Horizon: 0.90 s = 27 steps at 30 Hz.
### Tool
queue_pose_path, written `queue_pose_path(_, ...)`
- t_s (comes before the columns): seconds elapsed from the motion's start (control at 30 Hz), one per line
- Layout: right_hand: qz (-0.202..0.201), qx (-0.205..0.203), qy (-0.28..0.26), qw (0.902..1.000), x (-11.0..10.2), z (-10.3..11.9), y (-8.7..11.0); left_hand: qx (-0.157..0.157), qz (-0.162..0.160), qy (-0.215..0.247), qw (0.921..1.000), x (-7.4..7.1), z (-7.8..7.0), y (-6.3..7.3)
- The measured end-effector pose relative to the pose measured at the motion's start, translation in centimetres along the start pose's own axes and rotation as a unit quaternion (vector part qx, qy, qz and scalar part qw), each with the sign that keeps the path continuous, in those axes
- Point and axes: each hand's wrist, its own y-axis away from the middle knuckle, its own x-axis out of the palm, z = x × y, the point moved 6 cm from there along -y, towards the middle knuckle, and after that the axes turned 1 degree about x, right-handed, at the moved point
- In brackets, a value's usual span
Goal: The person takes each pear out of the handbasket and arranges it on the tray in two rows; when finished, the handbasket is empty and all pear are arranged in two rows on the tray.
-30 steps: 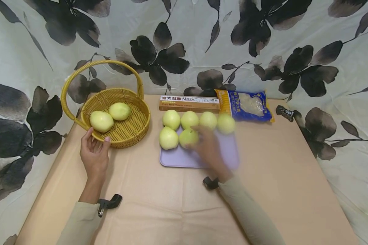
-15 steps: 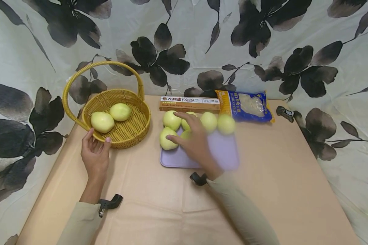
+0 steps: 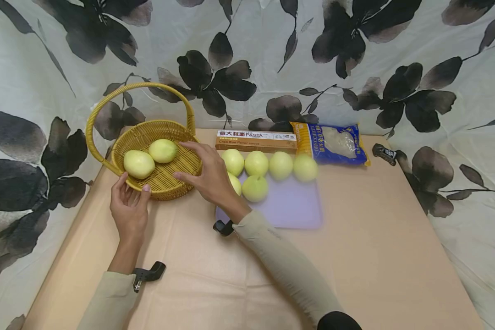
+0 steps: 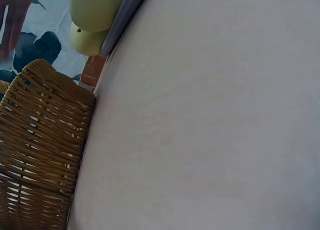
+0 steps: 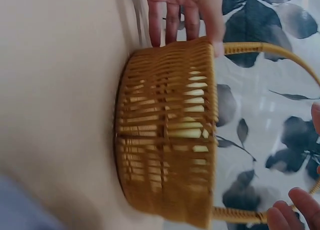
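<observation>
The yellow wicker basket (image 3: 169,194) stands at the left, holding two pale green round fruits (image 3: 139,164). My left hand (image 3: 129,208) grips its near-left rim. In the right wrist view, the left thumb lies over the rim and the fingers along the outer wall. My right hand (image 3: 212,176) hovers at the basket's right side, thumb and fingers spread apart with nothing between them. Right of it, several more fruits (image 3: 255,188) sit in two rows on a lilac tray (image 3: 288,206). The right forearm partly covers one front fruit and the tray's left corner.
Behind the tray lie a brown-and-white pasta box (image 3: 255,141) and a blue-and-yellow bag of pasta (image 3: 332,144). A small black wrapped item (image 3: 384,154) is at the back right. The basket's tall handle (image 3: 148,84) arches over it. A floral cloth hangs behind the table.
My right hand has moved left from above the fruits on the tray to the basket's right side. The left hand has stayed at the basket rim.
</observation>
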Motion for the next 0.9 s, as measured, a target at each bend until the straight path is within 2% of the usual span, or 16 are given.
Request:
queue_pose_path(0.23,0.038,0.024,0.013,0.9989,3.9,-0.4,-3.2,-0.006,-0.005,-0.007,0.9999,-0.1,-0.1,0.0)
queue_pose_path(0.53,0.083,0.071,0.028,0.9937,7.3,-2.0,-6.0,0.002,-0.001,-0.014,0.9999,-0.1,-0.2,0.0)
queue_pose_path(0.7,0.096,0.096,0.072,0.9881,8.7,-2.8,-7.6,0.005,0.0,-0.019,0.9998,-0.2,-0.2,-0.1)
queue_pose_path(0.9,0.121,0.097,0.114,0.9813,10.0,-3.5,-8.8,-0.002,-0.004,-0.012,0.9999,-0.1,-0.1,0.1)
